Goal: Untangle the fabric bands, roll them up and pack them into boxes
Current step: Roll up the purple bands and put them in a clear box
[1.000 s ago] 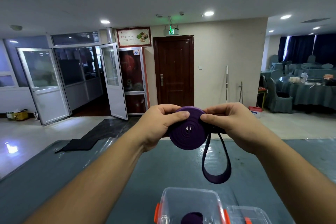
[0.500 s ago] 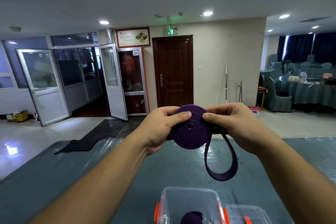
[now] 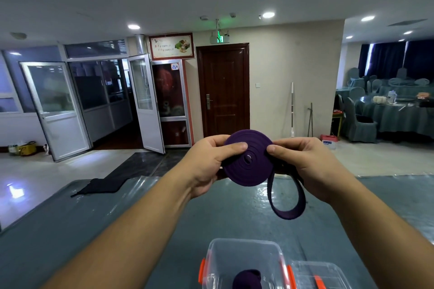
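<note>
I hold a purple fabric band (image 3: 249,159) wound into a flat coil above the table. My left hand (image 3: 206,164) grips the coil's left side, thumb on its face. My right hand (image 3: 305,164) pinches the right side. A loose loop of the same band (image 3: 287,199) hangs down below my right hand. A clear plastic box (image 3: 244,260) with orange clips stands at the table's near edge, and a rolled purple band (image 3: 247,279) lies inside it.
The table (image 3: 141,230) is covered in teal cloth under clear plastic. A clear lid (image 3: 321,274) lies right of the box. A black cloth (image 3: 103,185) lies at the table's far left. Behind are doors and a dining table with chairs.
The coil has grown and the hanging loop has shortened and swung a little to the right. Both hands keep their hold on the coil.
</note>
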Demonstrator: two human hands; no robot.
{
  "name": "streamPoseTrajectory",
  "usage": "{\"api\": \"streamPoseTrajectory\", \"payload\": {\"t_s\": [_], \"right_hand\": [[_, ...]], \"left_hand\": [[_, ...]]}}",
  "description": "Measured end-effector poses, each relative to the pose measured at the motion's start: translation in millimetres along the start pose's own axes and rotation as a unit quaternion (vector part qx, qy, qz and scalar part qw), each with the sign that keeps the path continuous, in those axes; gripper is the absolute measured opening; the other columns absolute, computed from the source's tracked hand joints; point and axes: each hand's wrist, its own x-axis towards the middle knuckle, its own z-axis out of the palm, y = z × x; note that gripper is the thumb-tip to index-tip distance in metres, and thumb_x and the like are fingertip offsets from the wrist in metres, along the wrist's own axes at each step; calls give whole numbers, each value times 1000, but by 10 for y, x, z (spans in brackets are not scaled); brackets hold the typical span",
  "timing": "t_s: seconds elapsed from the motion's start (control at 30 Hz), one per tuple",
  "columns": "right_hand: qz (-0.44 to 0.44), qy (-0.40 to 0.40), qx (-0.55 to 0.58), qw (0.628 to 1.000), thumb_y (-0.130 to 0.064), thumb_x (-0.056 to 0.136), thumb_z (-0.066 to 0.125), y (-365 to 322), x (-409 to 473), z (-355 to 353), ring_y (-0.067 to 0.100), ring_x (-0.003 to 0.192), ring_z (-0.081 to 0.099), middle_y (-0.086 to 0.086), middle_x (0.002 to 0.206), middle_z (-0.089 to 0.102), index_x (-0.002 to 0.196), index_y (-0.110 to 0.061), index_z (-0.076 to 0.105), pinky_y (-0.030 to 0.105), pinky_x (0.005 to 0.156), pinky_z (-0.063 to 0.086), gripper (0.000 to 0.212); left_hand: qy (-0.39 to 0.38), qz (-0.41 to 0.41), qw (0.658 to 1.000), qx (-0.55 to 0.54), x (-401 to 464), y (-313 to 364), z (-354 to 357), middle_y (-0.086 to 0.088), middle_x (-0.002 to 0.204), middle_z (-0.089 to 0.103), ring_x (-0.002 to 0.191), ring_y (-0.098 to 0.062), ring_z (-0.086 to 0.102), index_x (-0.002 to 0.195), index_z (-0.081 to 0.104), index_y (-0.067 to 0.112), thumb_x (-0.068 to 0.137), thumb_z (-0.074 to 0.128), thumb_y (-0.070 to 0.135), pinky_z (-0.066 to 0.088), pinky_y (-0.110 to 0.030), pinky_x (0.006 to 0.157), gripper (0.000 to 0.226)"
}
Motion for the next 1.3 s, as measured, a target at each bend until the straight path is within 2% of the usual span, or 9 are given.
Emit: {"api": "streamPoseTrajectory", "payload": {"t_s": [0.1,0.3,0.5,0.6,0.67,0.8,1.0,1.17,1.3], "right_hand": [[7,-3,-9,1000,-8,86,70,12,8,9,36,93,75,23,100,78,107,3,76,32,77,64,24],[-75,115,72,988,-4,88,72,106,9,161,33,89,76,17,95,79,106,-4,73,44,81,64,19],[-73,142,101,982,1,90,69,200,-24,191,31,96,77,15,102,79,116,-3,74,37,83,64,27],[-59,120,55,989,1,90,70,195,-30,126,31,93,78,16,101,79,112,-5,75,38,81,65,23],[-57,116,52,990,1,89,71,195,-29,118,33,92,78,16,99,80,108,-5,76,39,80,65,21],[-61,136,97,984,-1,89,71,200,-8,170,31,94,78,14,100,80,113,-6,75,37,81,65,25],[-45,117,70,990,2,88,72,182,-35,73,31,93,78,13,99,80,112,-6,75,35,79,65,26],[-41,110,98,988,-3,87,72,145,-18,17,29,93,78,14,102,80,114,-7,74,32,77,65,27],[-55,134,127,981,-2,88,71,167,-15,18,27,92,78,15,101,80,113,-6,75,27,74,63,26]], "left_hand": [[-10,-9,997,79,-2,36,-50,-15,103,79,92,-27,77,109,77,7,87,80,11,62,-38,83,22],[29,31,999,-34,19,-52,40,-16,105,79,90,-24,76,112,76,7,90,74,14,63,-35,76,23],[54,17,995,-84,2,-72,85,-14,106,79,93,-24,77,116,73,8,89,75,13,64,-36,77,28],[12,-17,999,31,-26,-25,3,-15,108,79,105,-34,75,114,75,9,88,78,10,59,-48,93,26],[1,-16,998,62,-27,3,-43,-15,106,79,102,-34,76,111,76,7,86,80,9,61,-45,90,26],[27,20,999,-17,-12,-45,34,-17,109,78,95,-28,75,115,74,5,90,74,8,62,-36,78,25],[9,-30,999,26,1,-99,39,-13,109,79,106,-32,74,115,75,11,86,79,11,59,-47,94,29],[2,-5,1000,0,31,-74,66,-14,108,79,95,-25,75,111,76,9,85,79,10,59,-43,89,27],[17,5,999,-50,55,-150,140,-13,113,78,100,-24,73,121,72,9,71,82,18,59,-44,90,51]]}}
